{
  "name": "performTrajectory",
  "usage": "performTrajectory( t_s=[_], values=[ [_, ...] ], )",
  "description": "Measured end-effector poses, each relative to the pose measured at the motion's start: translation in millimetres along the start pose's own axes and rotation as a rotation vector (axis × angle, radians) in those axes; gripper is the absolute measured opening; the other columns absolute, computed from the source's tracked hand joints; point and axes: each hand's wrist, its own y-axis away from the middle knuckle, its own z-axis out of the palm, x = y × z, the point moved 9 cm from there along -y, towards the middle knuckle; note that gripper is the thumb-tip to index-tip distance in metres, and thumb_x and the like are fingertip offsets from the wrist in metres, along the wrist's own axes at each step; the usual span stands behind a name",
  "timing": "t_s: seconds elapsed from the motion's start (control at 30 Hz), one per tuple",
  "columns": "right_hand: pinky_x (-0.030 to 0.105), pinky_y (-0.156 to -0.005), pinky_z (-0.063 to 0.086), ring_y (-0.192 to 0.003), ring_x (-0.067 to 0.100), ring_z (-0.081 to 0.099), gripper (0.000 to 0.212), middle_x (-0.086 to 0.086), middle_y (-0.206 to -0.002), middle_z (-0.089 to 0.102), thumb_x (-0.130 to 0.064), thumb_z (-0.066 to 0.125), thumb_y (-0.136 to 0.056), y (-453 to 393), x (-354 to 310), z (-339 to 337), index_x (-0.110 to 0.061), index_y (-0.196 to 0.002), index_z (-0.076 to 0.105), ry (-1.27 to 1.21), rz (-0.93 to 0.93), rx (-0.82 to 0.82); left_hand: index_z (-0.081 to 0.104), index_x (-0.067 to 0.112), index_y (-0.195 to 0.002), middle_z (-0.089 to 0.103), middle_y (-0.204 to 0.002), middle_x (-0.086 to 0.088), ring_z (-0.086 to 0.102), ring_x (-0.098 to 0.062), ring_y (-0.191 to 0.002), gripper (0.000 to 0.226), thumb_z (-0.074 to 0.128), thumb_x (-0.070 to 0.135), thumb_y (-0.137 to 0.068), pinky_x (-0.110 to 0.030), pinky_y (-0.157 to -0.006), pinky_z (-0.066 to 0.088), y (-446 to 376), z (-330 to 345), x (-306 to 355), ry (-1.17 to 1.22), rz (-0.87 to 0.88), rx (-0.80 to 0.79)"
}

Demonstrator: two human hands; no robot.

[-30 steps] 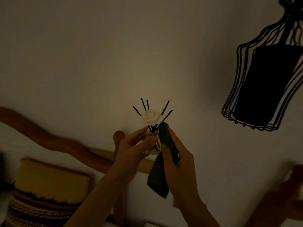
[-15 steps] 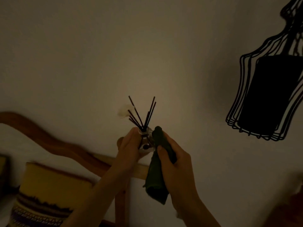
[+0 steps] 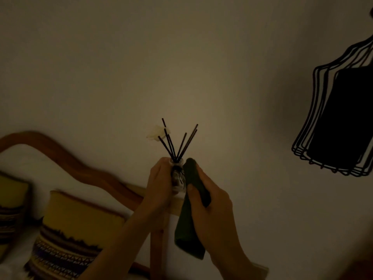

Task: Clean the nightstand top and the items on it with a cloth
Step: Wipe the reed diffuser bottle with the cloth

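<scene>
Your left hand (image 3: 159,181) curls around a small glass bottle (image 3: 178,178), raised in front of the wall, with dark sticks (image 3: 177,142) fanning out above your fingers. Just right of it, your right hand (image 3: 210,209) grips a dark cloth (image 3: 188,225), pressing its top against the bottle while the rest hangs below your thumb.

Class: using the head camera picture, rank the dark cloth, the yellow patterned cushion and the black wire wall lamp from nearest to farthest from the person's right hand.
1. Dark cloth: gripped in the right hand itself.
2. Black wire wall lamp: up and to the right, on the wall.
3. Yellow patterned cushion: lower left, past the left arm. These last two are fairly close to call.
</scene>
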Motion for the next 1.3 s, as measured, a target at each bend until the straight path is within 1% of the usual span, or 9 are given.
performTrajectory(
  t_s=[0.17, 0.23, 0.3, 0.4, 0.53, 0.67, 0.83, 1.1, 1.3],
  values=[
    [0.032, -0.1, 0.053, -0.109, 0.009, 0.065, 0.041, -0.006, -0.129, 0.065, -0.018, 0.053, -0.101, -6.4, -4.2, -3.2, -0.03, -0.141, 0.052, -0.043, 0.025, 0.0, 0.059, -0.006, -0.091, 0.057, -0.094, -0.036, 0.057, -0.039, -0.082, 0.034, 0.035, 0.013, -0.107, -0.044, -0.078, 0.05, 13.9, 0.1, 9.0, -0.071, 0.032, -0.074],
    [0.035, -0.095, 0.056, -0.103, 0.011, 0.068, 0.036, -0.003, -0.123, 0.068, -0.018, 0.052, -0.102, -17.8, -1.3, -6.0, -0.026, -0.136, 0.058, -0.14, 0.1, -0.018, 0.061, -0.012, -0.1, 0.058, -0.103, -0.039, 0.06, -0.04, -0.084, 0.041, 0.038, 0.021, -0.107, -0.04, -0.074, 0.052, 17.5, 3.9, 6.2, -0.059, -0.006, -0.102],
    [0.032, -0.09, 0.058, -0.098, 0.008, 0.07, 0.035, -0.007, -0.118, 0.07, -0.019, 0.054, -0.101, -18.5, 1.6, -3.1, -0.029, -0.134, 0.06, -0.223, 0.133, -0.033, 0.064, -0.006, -0.106, 0.064, -0.104, -0.032, 0.067, -0.032, -0.089, 0.044, 0.041, 0.031, -0.106, -0.036, -0.076, 0.057, 15.8, 4.8, 8.3, -0.01, -0.007, -0.11],
    [0.03, -0.084, 0.061, -0.093, 0.007, 0.072, 0.035, -0.013, -0.111, 0.072, -0.02, 0.058, -0.099, -11.0, 14.0, -1.8, -0.036, -0.129, 0.063, -0.347, 0.179, 0.031, 0.061, 0.003, -0.099, 0.065, -0.1, -0.03, 0.068, -0.034, -0.089, 0.048, 0.037, 0.044, -0.103, -0.049, -0.085, 0.057, 10.5, 0.2, 10.6, 0.013, 0.025, -0.039],
    [0.031, -0.081, 0.061, -0.09, 0.009, 0.073, 0.032, -0.014, -0.106, 0.074, -0.02, 0.059, -0.098, -3.2, 29.1, -8.4, -0.039, -0.123, 0.066, -0.425, 0.23, 0.162, 0.072, 0.017, -0.088, 0.075, -0.083, -0.006, 0.073, -0.024, -0.086, 0.057, 0.033, 0.056, -0.099, -0.034, -0.077, 0.06, 10.9, -3.9, 0.9, -0.041, 0.034, 0.029],
    [0.035, -0.095, 0.056, -0.099, 0.005, 0.069, 0.036, -0.009, -0.121, 0.069, -0.018, 0.057, -0.099, 3.8, 22.7, -22.1, -0.036, -0.131, 0.059, -0.279, 0.163, 0.256, 0.07, 0.029, -0.109, 0.071, -0.112, -0.001, 0.067, -0.024, -0.11, 0.03, 0.06, 0.05, -0.09, -0.04, -0.093, 0.055, 25.6, 19.4, -5.9, -0.044, 0.041, -0.23],
    [0.036, -0.103, 0.05, -0.115, 0.014, 0.064, 0.039, -0.004, -0.129, 0.065, -0.023, 0.056, -0.098, 18.7, 7.9, -18.1, -0.025, -0.138, 0.055, -0.078, 0.09, 0.235, 0.057, 0.021, -0.105, 0.069, -0.088, 0.019, 0.069, -0.002, -0.086, 0.049, 0.073, 0.056, -0.075, -0.013, -0.071, 0.054, 34.6, 33.3, 9.0, -0.062, 0.18, -0.289],
    [0.038, -0.085, 0.061, -0.092, 0.01, 0.072, 0.033, -0.009, -0.113, 0.071, -0.026, 0.056, -0.1, 6.7, 7.2, -22.0, -0.035, -0.132, 0.06, -0.268, 0.211, 0.046, 0.057, 0.018, -0.1, 0.07, -0.089, 0.004, 0.07, -0.004, -0.082, 0.07, 0.076, 0.073, -0.061, -0.014, -0.069, 0.055, 31.5, 25.1, -0.8, -0.106, 0.129, -0.315],
    [0.039, -0.096, 0.055, -0.101, 0.015, 0.068, 0.037, -0.005, -0.119, 0.067, -0.026, 0.06, -0.096, 31.7, 15.7, -12.8, -0.032, -0.133, 0.055, -0.092, 0.227, 0.144, 0.053, 0.018, -0.099, 0.062, -0.096, -0.009, 0.067, -0.005, -0.074, 0.063, 0.067, 0.066, -0.061, -0.017, -0.059, 0.054, 19.4, 19.4, -0.2, -0.056, 0.076, -0.236]
  ],
)
